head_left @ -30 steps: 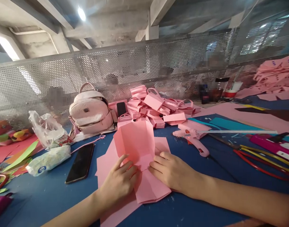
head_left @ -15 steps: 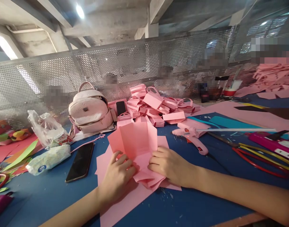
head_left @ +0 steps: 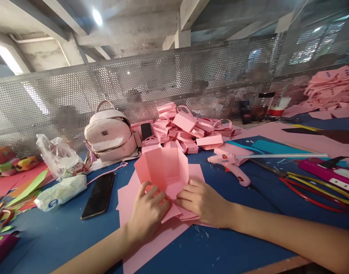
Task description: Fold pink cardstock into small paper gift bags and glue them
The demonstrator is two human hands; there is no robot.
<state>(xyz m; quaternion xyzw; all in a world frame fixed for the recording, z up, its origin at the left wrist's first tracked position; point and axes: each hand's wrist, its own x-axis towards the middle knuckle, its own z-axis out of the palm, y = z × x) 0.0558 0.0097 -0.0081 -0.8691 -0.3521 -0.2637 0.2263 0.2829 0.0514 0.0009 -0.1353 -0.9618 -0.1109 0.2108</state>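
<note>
A pink paper box (head_left: 167,167), partly folded, stands in front of me with its back and side walls upright. My left hand (head_left: 150,207) is closed on its near left side, the fingers curled over the paper. On the near right, my right hand (head_left: 199,201) grips the folded flaps, its fingertips close to those of the left. The near flaps bunch between both hands, and the fingertips partly hide them. Beneath the box lies a flat pink paper sheet (head_left: 143,251).
Behind the box are a heap of pink paper boxes (head_left: 186,123) and a pink backpack (head_left: 110,133). A glue gun (head_left: 233,167) and scissors (head_left: 314,190) lie to the right. At left are a phone (head_left: 98,196), a tissue pack (head_left: 61,192) and a plastic bag (head_left: 60,156).
Both hands have drawn closer together at the near side of the box. My left hand moved right, and the left wall leans further inward. The near flaps now sit flatter.
</note>
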